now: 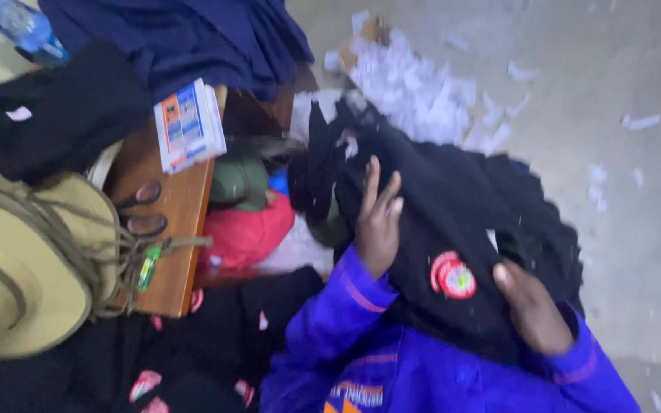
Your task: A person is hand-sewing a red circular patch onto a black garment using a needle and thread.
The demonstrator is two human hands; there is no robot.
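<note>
A black garment with a round red badge lies across my lap, draping toward the floor. My left hand rests flat on its left side with the fingers spread. At the lower right, my right hand grips the cloth's edge, thumb on top. Both my sleeves are bright blue with purple stripes.
A wooden table at left carries scissors, a tan hat with cord, a small printed box, black and navy cloth. Red and green fabric sits beside it. More black badged garments lie below. White scraps litter the grey floor.
</note>
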